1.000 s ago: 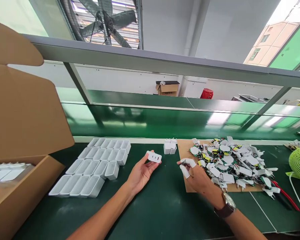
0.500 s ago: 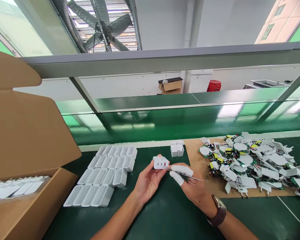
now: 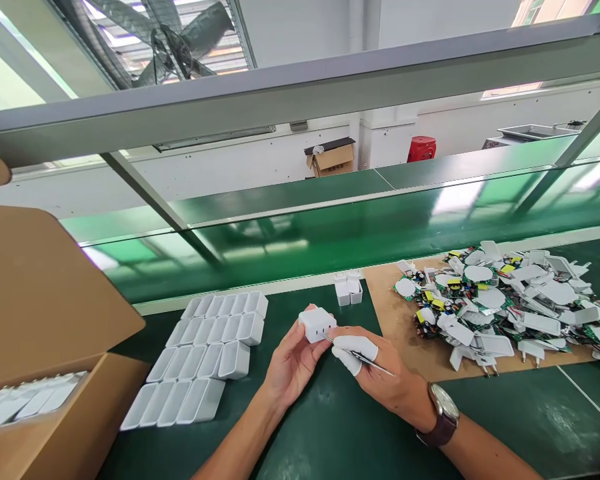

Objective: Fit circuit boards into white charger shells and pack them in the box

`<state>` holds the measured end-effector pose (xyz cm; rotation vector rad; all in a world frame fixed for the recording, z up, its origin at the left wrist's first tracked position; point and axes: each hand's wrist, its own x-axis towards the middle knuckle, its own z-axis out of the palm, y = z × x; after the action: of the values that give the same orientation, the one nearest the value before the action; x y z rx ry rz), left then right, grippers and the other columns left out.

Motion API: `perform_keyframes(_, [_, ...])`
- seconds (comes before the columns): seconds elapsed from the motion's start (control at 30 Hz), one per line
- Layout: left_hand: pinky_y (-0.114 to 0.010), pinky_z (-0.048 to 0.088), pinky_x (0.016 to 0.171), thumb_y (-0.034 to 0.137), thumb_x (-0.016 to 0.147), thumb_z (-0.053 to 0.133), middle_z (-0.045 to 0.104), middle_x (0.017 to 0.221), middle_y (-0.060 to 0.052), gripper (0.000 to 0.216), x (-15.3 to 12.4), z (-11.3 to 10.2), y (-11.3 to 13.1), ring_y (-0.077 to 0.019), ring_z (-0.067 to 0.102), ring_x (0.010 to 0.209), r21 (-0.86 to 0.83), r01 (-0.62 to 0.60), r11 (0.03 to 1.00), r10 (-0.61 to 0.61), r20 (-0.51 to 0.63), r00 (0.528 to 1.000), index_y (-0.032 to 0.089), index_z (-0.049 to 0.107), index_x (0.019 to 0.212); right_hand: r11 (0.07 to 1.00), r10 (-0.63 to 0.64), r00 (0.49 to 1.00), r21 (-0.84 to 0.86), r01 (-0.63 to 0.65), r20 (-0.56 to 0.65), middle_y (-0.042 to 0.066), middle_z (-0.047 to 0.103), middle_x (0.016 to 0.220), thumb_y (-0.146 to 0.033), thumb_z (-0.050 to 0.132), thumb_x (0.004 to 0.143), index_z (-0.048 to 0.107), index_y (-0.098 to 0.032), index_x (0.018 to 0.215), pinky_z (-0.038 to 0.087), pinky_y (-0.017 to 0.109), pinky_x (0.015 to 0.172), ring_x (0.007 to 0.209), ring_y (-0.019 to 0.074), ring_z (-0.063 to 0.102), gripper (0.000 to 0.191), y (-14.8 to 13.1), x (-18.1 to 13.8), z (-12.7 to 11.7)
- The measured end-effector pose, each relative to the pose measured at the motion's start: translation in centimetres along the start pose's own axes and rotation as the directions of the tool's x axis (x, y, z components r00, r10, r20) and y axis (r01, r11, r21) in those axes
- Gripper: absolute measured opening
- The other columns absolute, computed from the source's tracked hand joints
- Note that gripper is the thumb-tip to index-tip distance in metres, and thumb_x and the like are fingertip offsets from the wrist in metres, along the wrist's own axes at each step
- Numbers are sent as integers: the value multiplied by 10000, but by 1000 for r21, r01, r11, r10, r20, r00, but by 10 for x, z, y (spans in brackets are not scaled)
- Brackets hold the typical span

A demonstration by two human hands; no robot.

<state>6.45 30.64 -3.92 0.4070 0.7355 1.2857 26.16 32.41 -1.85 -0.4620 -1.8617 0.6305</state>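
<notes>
Watching from my remote seat, I have 2 hands low over the green bench. The right hand, with 1 watch at the wrist and 2 white finger covers, pinches 1 slim metal tool, probably tweezers. The left hand grips 1 white block in narrow-set fingers, its slotted face towards the tool's tip; I cannot tell whether the tip is inside a slot. I judge the step in hand to be fine work at those slots; the next move calls for a firm left grip and a steady tip.

To the left I count 1 open carton of white parts, too overlapped to number, then 4 rows of white shells: 4 in each of the nearer 2, perhaps 5 or 6 in each farther row. Right, 1 brown sheet bears an uncountable heap of circuit parts. Behind the block stand at least 2 small white housings. Farthest off: 1 small box, 1 red object, 1 fan.
</notes>
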Motion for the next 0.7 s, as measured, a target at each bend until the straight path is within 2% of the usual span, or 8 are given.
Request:
perform_keyframes(0.23, [-434,565,1089,356,916,736,694,1371,-114,589,0,1,0,-305,651,1301,44,-22,999,23,-17,1000,227,552,1461,995,-60,997,-82,64,46,98,739,1247,-56,542,1005,570,-267,1389,645,359,954,1127,209,733,439,3,-4,-3])
perform_keyframes(0.47, [-433,554,1099,324,885,781,694,1365,-106,605,-1,2,0,-298,653,1284,30,-35,999,36,-42,998,226,579,1446,984,-91,993,-144,101,74,98,732,1259,-55,517,1004,542,-255,1408,631,364,1002,1166,212,719,452,4,-6,-5])
perform_keyframes(0.7, [-411,552,1089,312,882,798,695,1367,-102,629,-2,3,0,-301,644,1297,28,-44,999,45,-52,998,239,573,1465,976,-132,985,-160,149,110,145,708,1289,-28,505,968,557,-175,1374,624,341,998,1186,225,702,435,8,-8,-5])
